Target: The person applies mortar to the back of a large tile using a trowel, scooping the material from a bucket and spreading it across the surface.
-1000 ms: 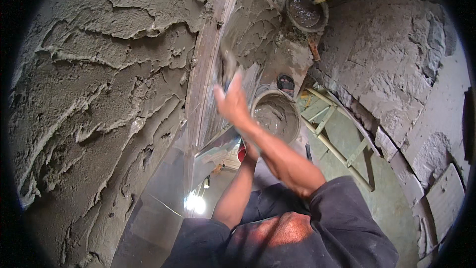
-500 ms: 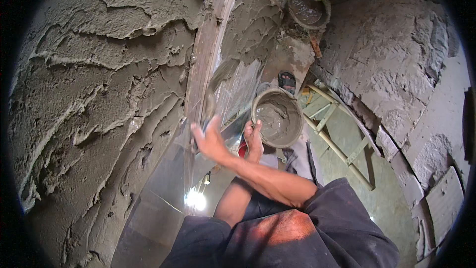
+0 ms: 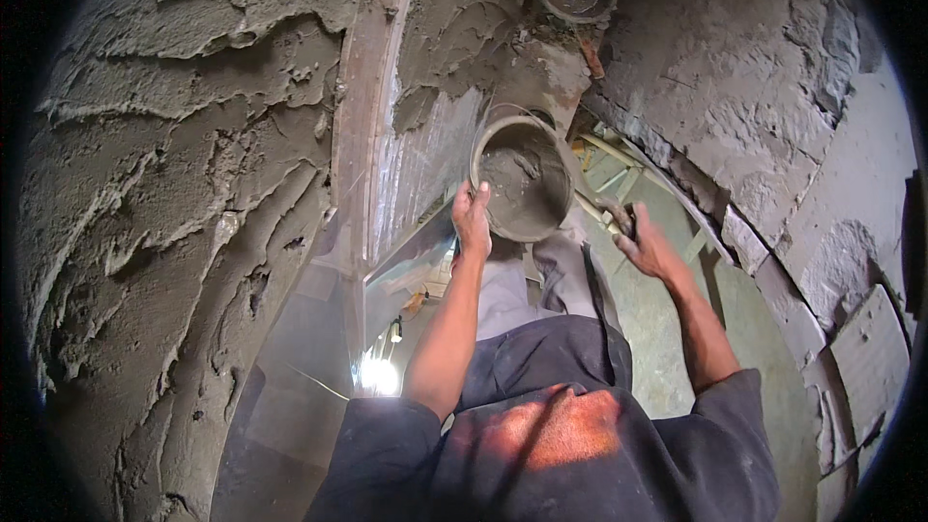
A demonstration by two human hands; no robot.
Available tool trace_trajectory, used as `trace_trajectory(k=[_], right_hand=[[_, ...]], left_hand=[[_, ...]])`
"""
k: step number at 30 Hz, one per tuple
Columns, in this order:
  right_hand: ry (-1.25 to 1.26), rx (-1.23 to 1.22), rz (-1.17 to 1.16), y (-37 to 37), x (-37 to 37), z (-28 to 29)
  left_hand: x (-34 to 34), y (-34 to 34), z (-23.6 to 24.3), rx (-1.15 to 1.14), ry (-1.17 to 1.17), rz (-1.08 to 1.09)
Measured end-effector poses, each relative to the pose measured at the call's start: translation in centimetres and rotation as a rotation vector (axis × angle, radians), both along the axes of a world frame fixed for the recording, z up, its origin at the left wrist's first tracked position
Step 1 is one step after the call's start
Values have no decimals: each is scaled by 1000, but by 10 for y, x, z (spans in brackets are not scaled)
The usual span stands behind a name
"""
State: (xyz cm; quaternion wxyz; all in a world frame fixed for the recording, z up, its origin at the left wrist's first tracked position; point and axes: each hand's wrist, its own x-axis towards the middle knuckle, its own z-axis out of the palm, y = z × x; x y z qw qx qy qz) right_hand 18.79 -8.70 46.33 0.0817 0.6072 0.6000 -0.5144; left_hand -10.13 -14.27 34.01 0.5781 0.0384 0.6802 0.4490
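Mortar-caked wall point(image 3: 174, 217) is filling L side; ledge point(image 3: 556, 72) is running fwd. Mortar bucket point(image 3: 557, 195) is being held ahead of the legs, 2nd bucket point(image 3: 580, 18) standing at ledge's far end. L hand point(image 3: 472, 222) is grasping main bucket's L rim; R hand point(image 3: 652, 246) is clutching a trowel-like tool point(image 3: 621, 216), details unclear.

No readable text, label, brand, number or sign anywhere. Bucket point(image 3: 557, 191), landmark: no legible marking on rim or wall. Orange-red patch point(image 3: 561, 430) on dark shirt point(image 3: 570, 488), below bucket in view: no letters or figures legible. Second bucket point(image 3: 608, 2), beyond first and slightly right: too small and dim for any marking to be told. Plastered wall point(image 3: 145, 222), left of bucket: only trowel ridges, no writing legible.
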Motion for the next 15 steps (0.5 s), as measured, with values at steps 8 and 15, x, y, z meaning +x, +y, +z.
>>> trace_trajectory(k=[8, 15], right_hand=[[-95, 334, 586, 51, -8, -72], [-269, 343, 694, 81, -38, -99]], left_hand=[[9, 62, 27, 79, 65, -314], [30, 101, 45, 66, 257, -545]])
